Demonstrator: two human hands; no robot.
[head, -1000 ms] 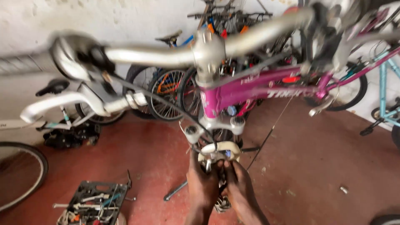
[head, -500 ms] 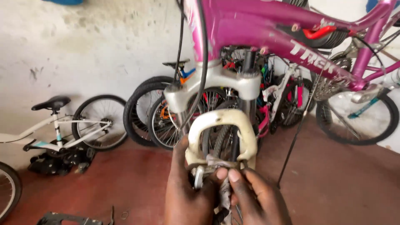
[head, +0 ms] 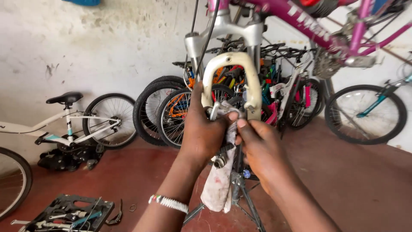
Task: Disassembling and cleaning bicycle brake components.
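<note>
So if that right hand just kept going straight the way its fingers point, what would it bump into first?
Most likely the cream-coloured brake arch on the bike's fork: the right hand points up and slightly left, fingertips already pinching the rag just beneath it. Depth is hard to judge.

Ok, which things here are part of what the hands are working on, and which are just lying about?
In hand: left hand, right hand, brake arch, rag, pink bike.
Lying about: tool tray, white bike, parked bikes.

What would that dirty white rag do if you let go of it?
The stained white cloth rag would probably flop down: it hangs limp in loose folds below the left hand. It looks light and soft. It likely would not roll, just crumple on the red floor.
</note>
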